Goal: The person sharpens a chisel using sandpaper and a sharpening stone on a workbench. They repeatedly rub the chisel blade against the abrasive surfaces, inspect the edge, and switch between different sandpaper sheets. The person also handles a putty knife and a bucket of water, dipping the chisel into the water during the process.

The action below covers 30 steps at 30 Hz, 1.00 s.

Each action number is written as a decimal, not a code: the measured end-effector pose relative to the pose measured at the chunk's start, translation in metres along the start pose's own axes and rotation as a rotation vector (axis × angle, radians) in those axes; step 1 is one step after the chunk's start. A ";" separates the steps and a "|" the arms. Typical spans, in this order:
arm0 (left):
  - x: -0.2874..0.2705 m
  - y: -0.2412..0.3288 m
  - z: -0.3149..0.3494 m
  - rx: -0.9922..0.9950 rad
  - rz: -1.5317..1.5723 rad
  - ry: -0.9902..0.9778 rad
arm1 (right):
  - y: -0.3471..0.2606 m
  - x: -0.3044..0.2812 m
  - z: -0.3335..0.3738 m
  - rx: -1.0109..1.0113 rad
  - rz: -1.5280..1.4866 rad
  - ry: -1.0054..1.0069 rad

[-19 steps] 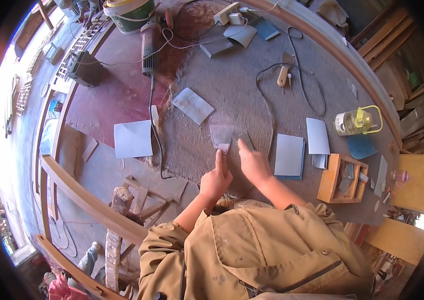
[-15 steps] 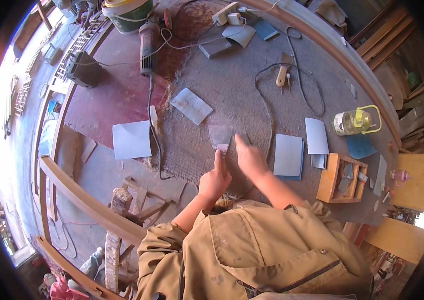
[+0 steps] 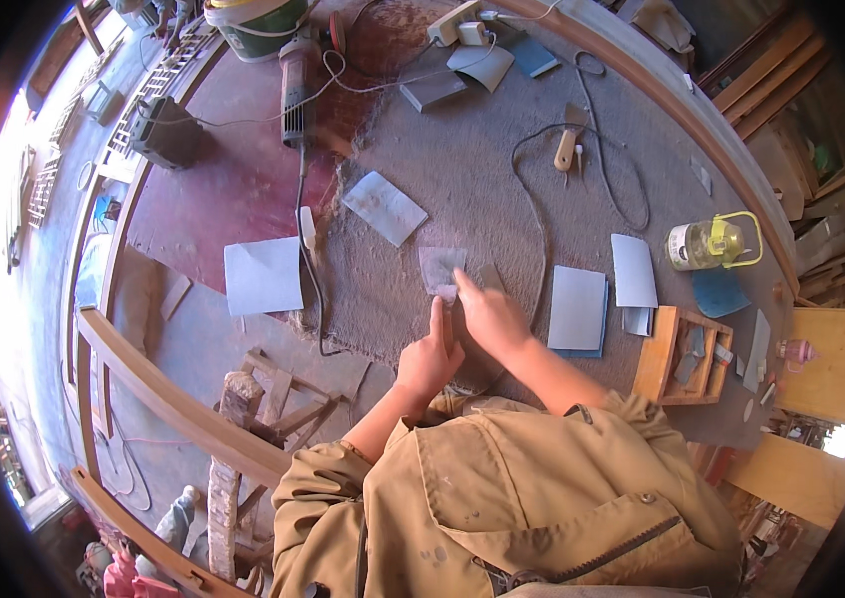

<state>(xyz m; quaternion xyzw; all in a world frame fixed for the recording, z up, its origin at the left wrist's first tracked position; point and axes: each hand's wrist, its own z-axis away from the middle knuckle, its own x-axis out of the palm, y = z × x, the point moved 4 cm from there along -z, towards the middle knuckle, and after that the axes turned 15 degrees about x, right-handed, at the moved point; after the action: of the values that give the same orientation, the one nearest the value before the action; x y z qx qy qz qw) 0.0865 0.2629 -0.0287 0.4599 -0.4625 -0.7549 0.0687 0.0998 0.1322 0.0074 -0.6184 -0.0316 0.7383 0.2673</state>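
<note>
A small grey, worn-looking sheet [image 3: 440,263] lies on the cloth-covered work table, with a pale pinkish patch at its near edge. My left hand [image 3: 426,361] has its index finger stretched out to that near edge, the other fingers folded beneath. Slightly blurred, my right hand [image 3: 495,321] reaches in from the right, its extended index fingertip on the sheet's right part. Its other fingers are curled and partly hidden. Just beyond its knuckles lies a narrow dark grey piece [image 3: 490,277]. No object shows in either hand.
Pale abrasive-looking sheets [image 3: 263,277] lie around, one [image 3: 385,208] close ahead, others [image 3: 576,307] rightward. A wooden box [image 3: 680,357] and yellow-handled bottle [image 3: 711,242] stand right. Ahead are a scraper [image 3: 566,146], cables, a power strip [image 3: 454,24], a power tool [image 3: 294,95] and a bucket [image 3: 258,30].
My right index fingertip has shifted left from beside the grey sheet onto it. My left hand stays nearly in place at the near edge.
</note>
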 end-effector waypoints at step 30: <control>0.004 -0.002 0.001 0.000 -0.065 -0.001 | -0.012 -0.001 0.001 -0.031 0.054 -0.073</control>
<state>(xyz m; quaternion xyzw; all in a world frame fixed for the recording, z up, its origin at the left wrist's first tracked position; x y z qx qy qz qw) 0.0845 0.2625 -0.0326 0.4741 -0.4474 -0.7570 0.0439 0.1028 0.1419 0.0133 -0.5958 -0.0359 0.7667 0.2364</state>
